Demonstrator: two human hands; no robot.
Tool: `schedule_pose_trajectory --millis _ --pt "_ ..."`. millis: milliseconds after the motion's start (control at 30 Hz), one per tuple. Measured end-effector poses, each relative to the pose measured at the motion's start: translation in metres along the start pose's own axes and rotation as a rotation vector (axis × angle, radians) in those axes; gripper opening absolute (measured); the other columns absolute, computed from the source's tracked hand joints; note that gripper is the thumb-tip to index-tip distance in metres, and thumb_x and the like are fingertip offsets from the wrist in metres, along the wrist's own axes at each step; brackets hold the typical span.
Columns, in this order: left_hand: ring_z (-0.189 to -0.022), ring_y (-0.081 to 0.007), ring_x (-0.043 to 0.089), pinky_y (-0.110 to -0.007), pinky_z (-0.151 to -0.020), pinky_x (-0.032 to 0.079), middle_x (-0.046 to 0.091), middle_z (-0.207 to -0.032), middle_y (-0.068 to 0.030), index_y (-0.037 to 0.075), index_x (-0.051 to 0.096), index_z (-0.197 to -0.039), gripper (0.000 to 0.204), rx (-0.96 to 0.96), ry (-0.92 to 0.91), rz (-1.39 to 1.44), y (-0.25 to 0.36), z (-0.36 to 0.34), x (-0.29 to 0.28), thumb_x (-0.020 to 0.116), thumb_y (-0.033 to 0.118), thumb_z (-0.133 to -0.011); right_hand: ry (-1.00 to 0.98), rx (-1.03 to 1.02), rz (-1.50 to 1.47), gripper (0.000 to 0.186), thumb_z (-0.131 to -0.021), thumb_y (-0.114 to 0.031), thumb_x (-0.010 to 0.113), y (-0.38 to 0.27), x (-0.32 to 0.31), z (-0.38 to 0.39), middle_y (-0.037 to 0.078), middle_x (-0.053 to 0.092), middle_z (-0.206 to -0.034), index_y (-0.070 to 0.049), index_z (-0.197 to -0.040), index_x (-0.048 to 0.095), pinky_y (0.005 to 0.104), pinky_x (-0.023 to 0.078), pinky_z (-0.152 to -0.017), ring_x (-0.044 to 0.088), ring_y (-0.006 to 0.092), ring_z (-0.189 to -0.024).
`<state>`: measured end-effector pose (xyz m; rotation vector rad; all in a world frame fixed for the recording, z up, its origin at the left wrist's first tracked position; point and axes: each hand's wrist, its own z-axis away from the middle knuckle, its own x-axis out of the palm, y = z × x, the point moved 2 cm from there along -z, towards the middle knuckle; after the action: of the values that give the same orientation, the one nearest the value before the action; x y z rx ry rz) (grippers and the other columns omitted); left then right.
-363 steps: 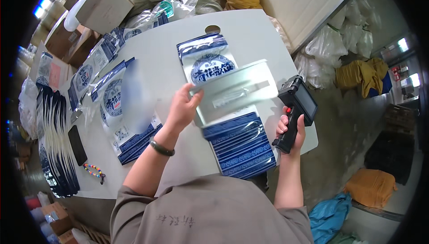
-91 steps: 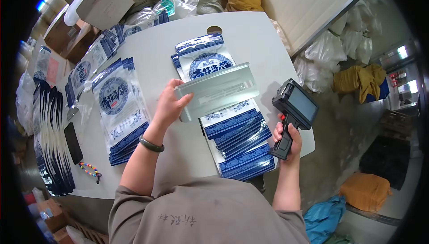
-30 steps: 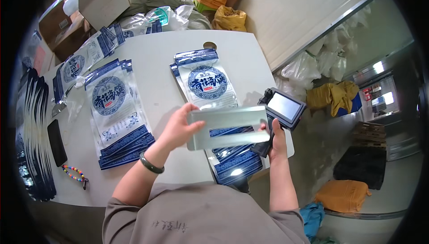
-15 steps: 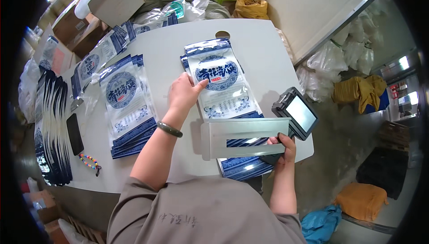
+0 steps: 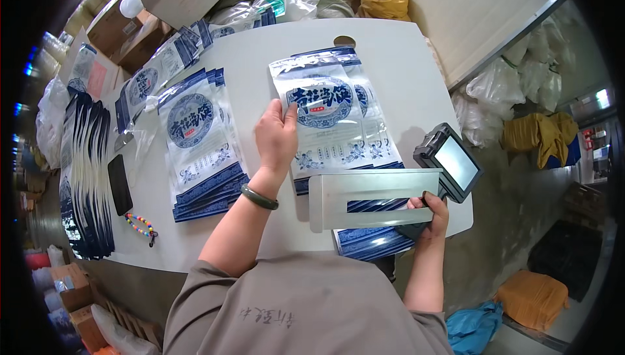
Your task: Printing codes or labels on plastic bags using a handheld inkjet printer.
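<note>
On the white table [image 5: 390,62], starting at the far left, seeing fanned bags [image 5: 84,173], a black phone [image 5: 120,182] and a pile of blue-and-white bags [image 5: 189,121]. Near the middle, pinching the top bag [image 5: 322,150] by its left edge with the left hand [image 5: 277,137], thumb on top, and not being able to see the fingertips below. Probably sliding this one bag off the pile [image 5: 374,121] lying under it and to its right. For doing it well, taking just one layer, feeling for a second bag sticking below, and pulling low and flat, so as not to be dragging the rest crooked. Farther right, holding the slotted metal frame [image 5: 381,188] over the bottom part of the bags with the right hand [image 5: 433,215], and gripping the black gadget [image 5: 456,156] by its handle too. Not being able to tell about any touching between metal and bags. Best lifting the metal a little while pulling, so as not to be pinning or scratching the shiny bag.
</note>
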<state>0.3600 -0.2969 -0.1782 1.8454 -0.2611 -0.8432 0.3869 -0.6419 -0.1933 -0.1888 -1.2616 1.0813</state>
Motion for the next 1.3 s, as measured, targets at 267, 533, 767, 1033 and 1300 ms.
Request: schedule_pose_trajectory --millis 267,533,767,1033,1300 --pt "-0.075 -0.0044 0.053 -0.019 -0.067 0.044 0.062 -0.089 -0.0008 0.004 0.048 -0.129 0.036 0.141 0.304 0.51 -0.013 -0.028 -0.111 0.056 0.002 -0.093 -0.011 0.007 -0.043 0.027 -0.079 -0.008 0.06 0.002 0.009 0.0 0.007 0.057 -0.081 0.002 -0.105 0.056 0.031 0.044 -0.062 0.05 0.0151 -0.066" --pt "-0.067 -0.0104 0.056 -0.028 -0.063 0.045 0.062 -0.074 -0.0058 0.007 0.045 -0.136 0.051 -0.21 0.289 -0.408 -0.142 -0.032 -0.244 0.063 0.013 -0.088 0.051 -0.036 0.002 0.024 -0.08 -0.011 0.064 -0.004 0.004 0.003 0.005 0.055 -0.078 0.0 -0.099 0.057 0.0279 0.044 -0.06 0.049 0.014 -0.064" --pt "-0.08 -0.0184 0.064 -0.035 -0.068 0.047 0.066 -0.103 -0.0113 0.006 0.049 -0.133 0.047 0.011 0.296 -0.41 -0.092 -0.021 -0.238 0.062 0.008 -0.088 -0.032 0.022 -0.017 0.029 -0.082 -0.013 0.062 0.002 -0.004 -0.005 0.006 0.056 -0.081 0.003 -0.105 0.057 0.0282 0.044 -0.062 0.048 0.0129 -0.065" --pt "-0.058 -0.0029 0.03 -0.017 -0.056 0.033 0.061 -0.12 -0.0005 0.008 0.05 -0.135 0.052 0.072 0.011 -0.155 -0.093 -0.025 -0.26 0.06 -0.004 -0.085 0.005 -0.001 0.007 0.027 -0.08 -0.012 0.063 -0.001 0.002 -0.002 0.006 0.056 -0.082 0.002 -0.101 0.057 0.0285 0.044 -0.062 0.048 0.0144 -0.067" --pt "-0.096 -0.0306 0.059 -0.04 -0.085 0.047 0.057 -0.115 -0.0165 0.005 0.054 -0.125 0.048 -0.027 0.29 -0.896 -0.113 -0.009 -0.233 0.068 0.023 -0.083 -0.072 -0.005 -0.032 0.028 -0.081 -0.011 0.061 0.001 -0.002 -0.003 0.007 0.058 -0.087 0.003 -0.106 0.057 0.0302 0.044 -0.064 0.048 0.0138 -0.068"
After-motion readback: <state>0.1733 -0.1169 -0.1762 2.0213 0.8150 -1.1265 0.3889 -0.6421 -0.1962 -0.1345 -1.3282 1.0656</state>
